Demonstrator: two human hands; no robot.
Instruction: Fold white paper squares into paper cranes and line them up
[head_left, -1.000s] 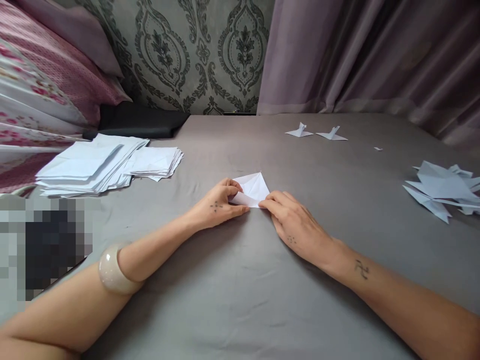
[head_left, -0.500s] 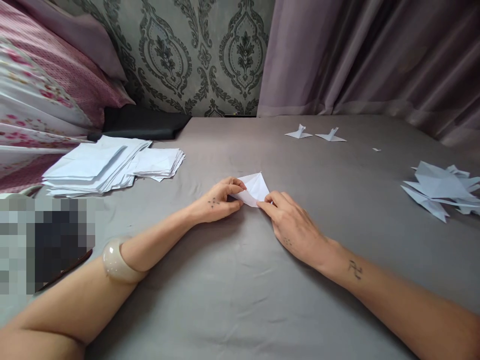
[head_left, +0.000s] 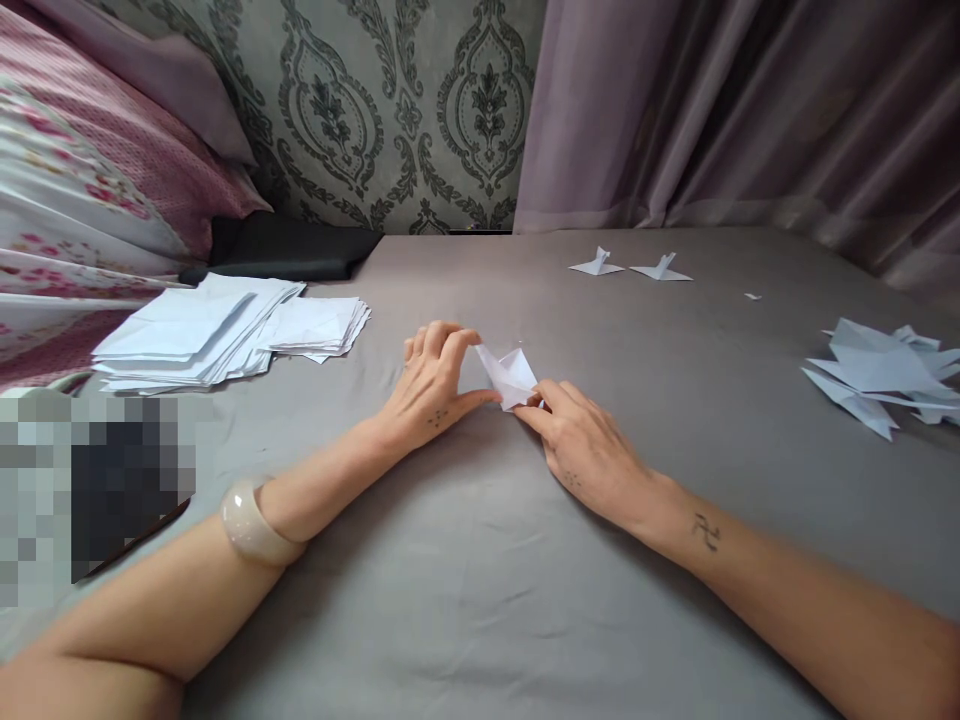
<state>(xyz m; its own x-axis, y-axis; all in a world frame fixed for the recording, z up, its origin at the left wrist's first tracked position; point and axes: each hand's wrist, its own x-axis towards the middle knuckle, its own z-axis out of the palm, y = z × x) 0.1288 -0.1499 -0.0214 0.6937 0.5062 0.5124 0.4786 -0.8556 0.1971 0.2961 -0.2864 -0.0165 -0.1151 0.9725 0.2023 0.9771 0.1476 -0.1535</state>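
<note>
A small piece of folded white paper [head_left: 514,382] is held between my hands just above or on the grey cloth, with a flap lifted on its left side. My left hand [head_left: 429,385] curves in a wide C: the index fingertip touches the tip of the lifted flap and the thumb presses at the lower left edge. On the other side, my right hand [head_left: 581,445] pinches the lower right corner between thumb and fingers. The fingertips of the right hand partly hide that corner.
Stacked white paper sheets [head_left: 172,325] and a smaller stack [head_left: 319,325] lie at left. Two folded paper birds [head_left: 598,263] stand at the back. A pile of folded paper pieces [head_left: 889,365] lies at right, near a tiny scrap [head_left: 753,296]. A black item [head_left: 292,245] rests behind the stacks.
My left hand has opened wider, its index finger rising up and away from the thumb. The paper's left flap is now lifted. My right hand has stayed almost still.
</note>
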